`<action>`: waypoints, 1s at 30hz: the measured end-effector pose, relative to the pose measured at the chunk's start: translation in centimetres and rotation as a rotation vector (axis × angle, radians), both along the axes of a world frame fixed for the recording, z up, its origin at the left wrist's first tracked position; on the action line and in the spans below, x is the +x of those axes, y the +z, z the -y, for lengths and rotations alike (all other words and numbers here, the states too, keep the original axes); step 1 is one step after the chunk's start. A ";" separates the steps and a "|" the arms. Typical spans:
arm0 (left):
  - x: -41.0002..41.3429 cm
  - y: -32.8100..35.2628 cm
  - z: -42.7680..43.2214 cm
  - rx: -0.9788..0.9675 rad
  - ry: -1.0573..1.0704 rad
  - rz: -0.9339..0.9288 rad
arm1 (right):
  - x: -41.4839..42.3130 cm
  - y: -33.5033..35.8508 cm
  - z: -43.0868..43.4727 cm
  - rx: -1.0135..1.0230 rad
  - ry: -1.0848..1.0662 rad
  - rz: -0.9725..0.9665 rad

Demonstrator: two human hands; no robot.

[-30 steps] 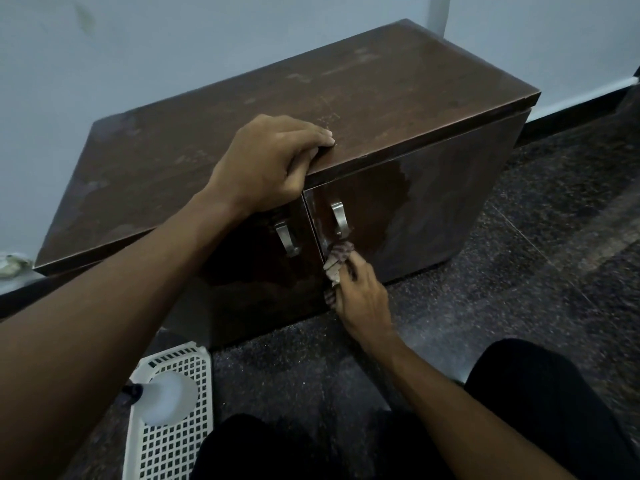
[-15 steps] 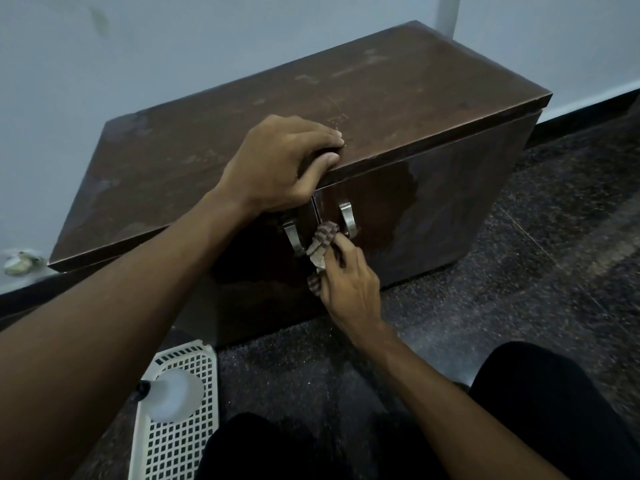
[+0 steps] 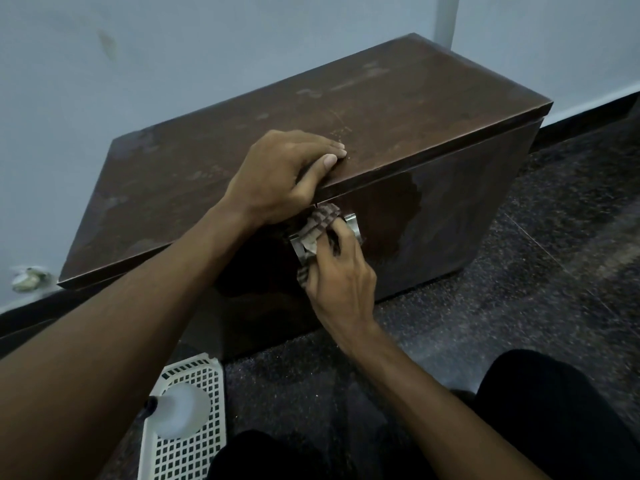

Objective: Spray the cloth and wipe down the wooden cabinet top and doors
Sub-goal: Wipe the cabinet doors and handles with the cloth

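A low dark wooden cabinet (image 3: 398, 109) stands against the wall, its top smeared and its right door (image 3: 443, 216) showing a wet patch. My left hand (image 3: 277, 174) grips the front edge of the cabinet top, thumb under the lip. Below it my right hand (image 3: 341, 271) holds a checked cloth (image 3: 320, 221) bunched round its fingers and presses it on the doors between the two metal handles (image 3: 353, 223), just under the top's edge. The left handle is mostly covered by the cloth.
A white perforated basket (image 3: 194, 427) lies on the dark speckled floor at lower left with a translucent spray bottle (image 3: 180, 408) in it. My dark-clothed knees fill the bottom edge. A pale crumpled object (image 3: 27, 278) sits by the wall at far left.
My right hand has slid the cloth up the door front, from below the handles to between them near the top edge. My left hand has kept its grip on the top.
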State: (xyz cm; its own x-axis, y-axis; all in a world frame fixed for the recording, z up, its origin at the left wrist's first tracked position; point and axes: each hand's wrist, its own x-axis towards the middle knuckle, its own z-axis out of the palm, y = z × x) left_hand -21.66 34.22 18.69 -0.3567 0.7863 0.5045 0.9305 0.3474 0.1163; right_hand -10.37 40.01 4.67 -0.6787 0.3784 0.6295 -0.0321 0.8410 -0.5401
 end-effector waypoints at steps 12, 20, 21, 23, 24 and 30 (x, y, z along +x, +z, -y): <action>-0.2 -0.1 0.3 0.003 0.068 0.033 | 1.2 -2.9 0.0 -0.014 -0.027 0.114; -0.1 -0.1 0.2 -0.008 0.081 0.021 | 0.5 2.2 1.1 -0.084 -0.026 0.045; -0.1 -0.1 0.2 -0.008 0.081 0.025 | 0.5 2.2 1.1 -0.081 -0.023 0.041; -0.2 -0.1 0.2 -0.013 0.087 0.029 | 0.6 1.1 1.0 -0.036 0.001 0.039; -0.2 -0.1 0.2 -0.017 0.093 0.028 | 0.7 0.0 0.9 -0.006 0.026 0.043; -0.1 -0.1 0.1 -0.029 0.110 0.046 | 1.8 -6.0 0.5 0.017 0.098 0.231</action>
